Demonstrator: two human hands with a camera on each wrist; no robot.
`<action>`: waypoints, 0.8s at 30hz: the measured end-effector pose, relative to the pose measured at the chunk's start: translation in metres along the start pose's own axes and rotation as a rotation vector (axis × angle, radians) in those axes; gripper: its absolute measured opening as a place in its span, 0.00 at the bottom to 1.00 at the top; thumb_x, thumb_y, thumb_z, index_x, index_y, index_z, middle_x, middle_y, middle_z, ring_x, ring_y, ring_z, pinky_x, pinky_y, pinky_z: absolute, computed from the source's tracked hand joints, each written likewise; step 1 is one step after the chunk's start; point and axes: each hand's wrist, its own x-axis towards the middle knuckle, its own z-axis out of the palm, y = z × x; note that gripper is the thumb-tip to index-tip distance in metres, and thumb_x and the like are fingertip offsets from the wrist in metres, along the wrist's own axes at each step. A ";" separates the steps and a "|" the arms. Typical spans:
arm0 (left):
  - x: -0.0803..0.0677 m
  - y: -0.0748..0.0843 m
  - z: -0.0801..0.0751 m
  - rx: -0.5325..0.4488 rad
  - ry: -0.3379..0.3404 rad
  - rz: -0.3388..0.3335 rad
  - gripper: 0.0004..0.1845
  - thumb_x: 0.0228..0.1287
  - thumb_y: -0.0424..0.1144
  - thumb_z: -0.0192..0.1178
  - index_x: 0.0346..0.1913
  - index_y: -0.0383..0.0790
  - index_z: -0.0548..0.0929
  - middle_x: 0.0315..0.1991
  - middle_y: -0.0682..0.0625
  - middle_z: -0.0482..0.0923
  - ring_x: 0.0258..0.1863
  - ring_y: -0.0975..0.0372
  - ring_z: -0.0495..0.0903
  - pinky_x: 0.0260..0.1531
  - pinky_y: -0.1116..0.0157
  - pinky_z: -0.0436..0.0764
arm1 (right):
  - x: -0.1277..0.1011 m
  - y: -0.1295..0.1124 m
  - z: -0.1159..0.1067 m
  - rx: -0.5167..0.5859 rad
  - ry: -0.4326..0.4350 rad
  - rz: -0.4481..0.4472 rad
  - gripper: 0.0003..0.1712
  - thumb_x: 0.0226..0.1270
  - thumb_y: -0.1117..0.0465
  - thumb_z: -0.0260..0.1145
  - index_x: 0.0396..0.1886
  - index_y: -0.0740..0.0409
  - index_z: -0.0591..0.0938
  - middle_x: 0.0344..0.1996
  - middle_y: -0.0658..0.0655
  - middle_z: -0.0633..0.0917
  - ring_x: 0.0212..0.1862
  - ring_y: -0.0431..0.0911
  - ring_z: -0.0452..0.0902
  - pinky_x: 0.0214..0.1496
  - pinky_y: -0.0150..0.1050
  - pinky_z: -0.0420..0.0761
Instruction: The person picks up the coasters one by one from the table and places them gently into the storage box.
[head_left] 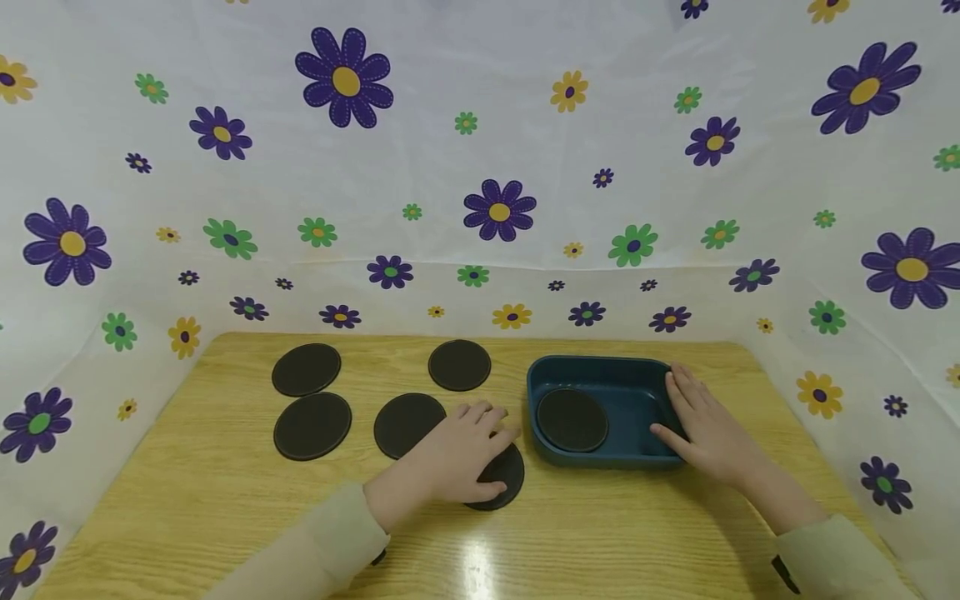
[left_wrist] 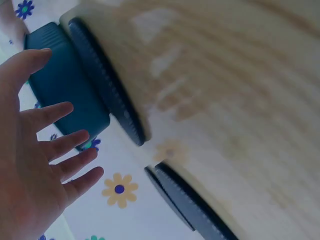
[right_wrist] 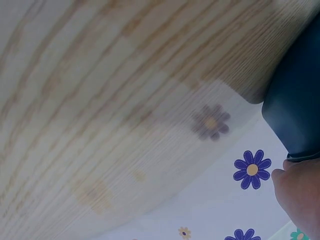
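Observation:
My left hand (head_left: pixel 457 450) hovers with spread fingers over a round black coaster (head_left: pixel 504 475), covering part of it in the head view. In the left wrist view a gap shows between the fingers (left_wrist: pixel 82 185) and the coaster (left_wrist: pixel 107 82), whose edge looks stitched. A dark blue rectangular bin (head_left: pixel 600 364) stands to the right, with another black coaster (head_left: pixel 572 419) leaning at its left end. My right hand (head_left: pixel 708 433) rests on the bin's right rim, fingers extended and thumb reaching inward. In the right wrist view most of its fingers are hidden.
More black coasters lie on the wooden table (head_left: pixel 225 508): one coaster (head_left: pixel 408 425) just left of my left hand, one coaster (head_left: pixel 460 365) behind, and a near coaster (head_left: pixel 312 426) and far coaster (head_left: pixel 306 369) at the left. A white flowered cloth (head_left: pixel 420 158) surrounds the table's back and sides.

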 end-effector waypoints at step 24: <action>0.001 0.009 0.014 0.011 -0.097 0.050 0.43 0.66 0.70 0.59 0.79 0.55 0.69 0.72 0.48 0.71 0.67 0.53 0.73 0.62 0.54 0.79 | 0.000 0.002 0.003 -0.003 0.010 -0.004 0.53 0.82 0.43 0.59 0.83 0.78 0.49 0.84 0.77 0.47 0.87 0.68 0.37 0.86 0.39 0.24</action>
